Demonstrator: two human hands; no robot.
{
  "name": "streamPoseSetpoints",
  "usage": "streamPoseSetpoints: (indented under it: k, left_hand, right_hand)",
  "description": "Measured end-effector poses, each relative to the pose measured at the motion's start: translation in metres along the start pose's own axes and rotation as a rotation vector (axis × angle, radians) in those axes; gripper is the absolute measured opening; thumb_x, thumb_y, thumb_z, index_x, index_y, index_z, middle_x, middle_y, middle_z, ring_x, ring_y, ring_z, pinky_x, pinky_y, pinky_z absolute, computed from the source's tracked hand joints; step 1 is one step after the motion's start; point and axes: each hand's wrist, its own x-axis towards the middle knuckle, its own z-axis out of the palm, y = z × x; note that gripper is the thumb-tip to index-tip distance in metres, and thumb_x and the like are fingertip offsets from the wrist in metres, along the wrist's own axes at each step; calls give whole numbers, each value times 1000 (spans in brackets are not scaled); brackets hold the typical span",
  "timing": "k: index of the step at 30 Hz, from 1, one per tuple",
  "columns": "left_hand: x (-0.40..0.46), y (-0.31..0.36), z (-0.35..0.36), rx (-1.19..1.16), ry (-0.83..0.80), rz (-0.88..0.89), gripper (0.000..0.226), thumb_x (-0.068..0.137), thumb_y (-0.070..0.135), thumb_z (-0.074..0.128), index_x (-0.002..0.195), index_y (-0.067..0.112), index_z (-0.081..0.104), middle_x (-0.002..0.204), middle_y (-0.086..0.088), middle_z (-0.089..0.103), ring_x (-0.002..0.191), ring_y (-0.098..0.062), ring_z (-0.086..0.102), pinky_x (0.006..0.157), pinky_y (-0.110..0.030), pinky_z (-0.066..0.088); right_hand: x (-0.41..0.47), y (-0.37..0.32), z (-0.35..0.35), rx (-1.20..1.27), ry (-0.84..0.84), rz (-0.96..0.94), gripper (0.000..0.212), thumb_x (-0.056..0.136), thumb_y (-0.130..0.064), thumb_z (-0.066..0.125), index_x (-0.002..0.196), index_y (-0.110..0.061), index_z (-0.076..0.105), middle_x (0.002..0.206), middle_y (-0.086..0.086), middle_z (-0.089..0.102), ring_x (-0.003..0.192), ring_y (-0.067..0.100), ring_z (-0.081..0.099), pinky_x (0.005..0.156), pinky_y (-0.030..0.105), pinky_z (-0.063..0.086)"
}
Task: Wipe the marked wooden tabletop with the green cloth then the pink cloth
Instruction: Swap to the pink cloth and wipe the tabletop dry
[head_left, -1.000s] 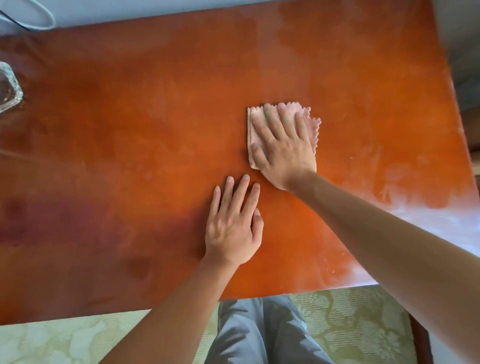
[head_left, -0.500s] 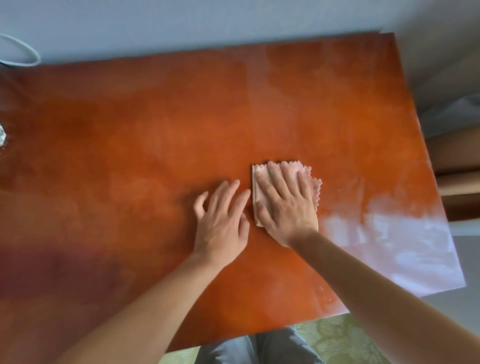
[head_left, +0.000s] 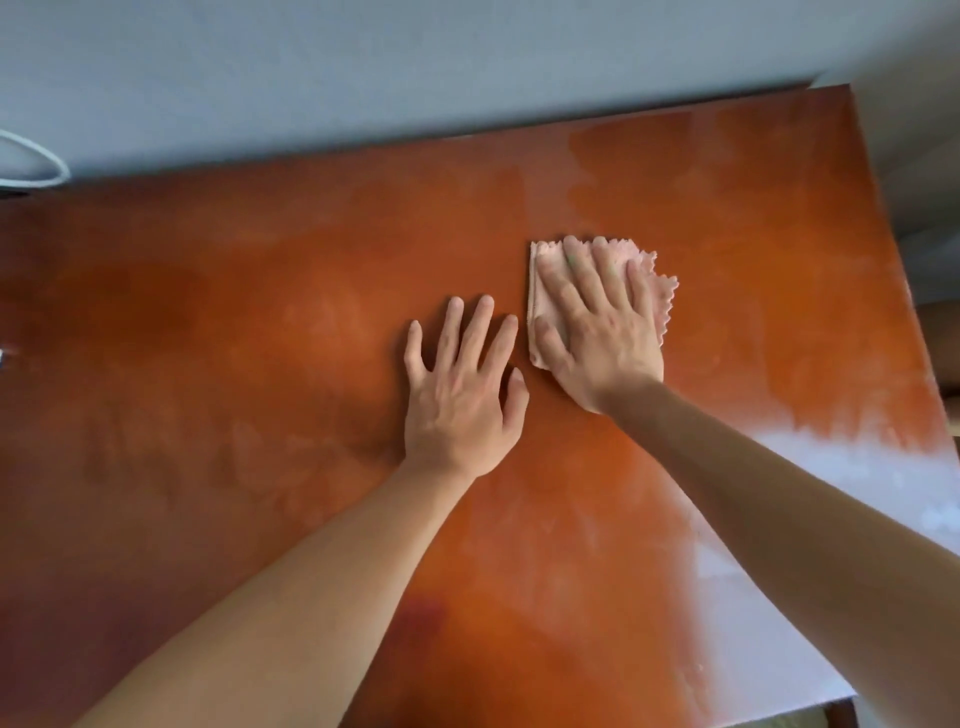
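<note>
A folded pink cloth (head_left: 655, 280) lies on the glossy orange-brown wooden tabletop (head_left: 234, 338), right of centre. My right hand (head_left: 597, 327) presses flat on it with straight fingers and covers most of it; only the scalloped right edge and the left fold show. My left hand (head_left: 462, 395) rests flat on the bare wood just left of the cloth, fingers spread and holding nothing. No green cloth is in view.
A pale wall (head_left: 415, 62) runs along the table's far edge. A white cable loop (head_left: 36, 166) sits at the far left corner. The table's right edge (head_left: 883, 249) and front right corner are close by, with bright glare on the wood there.
Both hands slid away from me across the table, the right one pushing the pink cloth along. The view tilted up, and the glass at the left and my legs left the frame.
</note>
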Motion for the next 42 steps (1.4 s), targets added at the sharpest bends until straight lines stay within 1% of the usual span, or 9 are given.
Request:
streamPoseSetpoints:
  k: [4, 9, 13, 16, 21, 27, 34, 38, 42]
  left_hand:
    - [-1, 2, -1, -6, 1, 3, 54, 100, 41, 38, 151, 24, 45, 165, -3, 31, 155, -29, 21, 122, -61, 13]
    - [1, 2, -1, -2, -6, 10, 54, 101, 41, 37, 152, 24, 43, 165, -3, 30, 155, -28, 20, 122, -61, 13]
    - [0, 2, -1, 1, -13, 11, 55, 102, 42, 33, 153, 23, 43, 165, -4, 30, 155, -28, 20, 122, -61, 13]
    - [-1, 1, -2, -2, -11, 7, 55, 102, 42, 32, 153, 23, 43, 165, -4, 31, 155, -29, 20, 122, -61, 14]
    - [1, 2, -2, -6, -13, 4, 55, 102, 42, 32, 153, 23, 43, 165, -4, 30, 155, -29, 20, 122, -61, 14]
    - [1, 1, -2, -12, 6, 9, 54, 101, 42, 35, 151, 23, 45, 164, -5, 33, 154, -29, 23, 122, -61, 15]
    - [1, 1, 1, -24, 32, 5, 53, 100, 40, 41, 150, 24, 48, 163, -6, 36, 153, -31, 26, 121, -62, 16]
    - [2, 1, 2, -26, 44, 3, 52, 100, 40, 42, 149, 24, 49, 162, -5, 37, 153, -30, 27, 121, -62, 16]
    - [1, 0, 3, -29, 65, 0, 52, 99, 39, 44, 148, 24, 51, 161, -5, 39, 152, -30, 29, 121, -61, 17]
  right_hand:
    - [7, 1, -1, -6, -1, 11, 67, 101, -51, 16, 163, -27, 14, 171, 3, 9, 158, 26, -1, 126, 49, -2]
    - [-12, -6, -1, 55, -28, 46, 66, 102, -54, 10, 163, -28, 7, 172, 1, 1, 157, 23, -9, 126, 46, -8]
    - [-57, -19, 11, 95, -2, 24, 64, 105, -53, 14, 163, -25, 16, 171, 3, 9, 158, 26, -3, 127, 50, 0]
    - [-64, -20, 13, 96, 21, 12, 63, 105, -51, 18, 162, -25, 21, 170, 5, 15, 158, 27, 2, 126, 54, 8]
    - [-55, -15, 14, 31, -23, -5, 65, 105, -56, 15, 163, -28, 14, 171, 3, 8, 158, 26, -2, 126, 51, 2]
    - [-13, 0, 4, -39, -45, -72, 63, 105, -52, 14, 162, -27, 3, 171, 4, 7, 158, 27, -2, 127, 51, 1]
    - [77, 3, -17, -63, -43, -77, 66, 103, -52, 10, 164, -28, 5, 172, 4, 5, 158, 27, -4, 126, 50, -5]
    - [121, -16, -21, -36, -29, -34, 66, 103, -51, 12, 164, -27, 3, 172, 3, 4, 157, 27, -5, 125, 51, -6]
    - [142, -54, -21, -33, -25, -161, 64, 104, -48, 14, 164, -27, 4, 171, 3, 8, 157, 29, -2, 125, 52, -5]
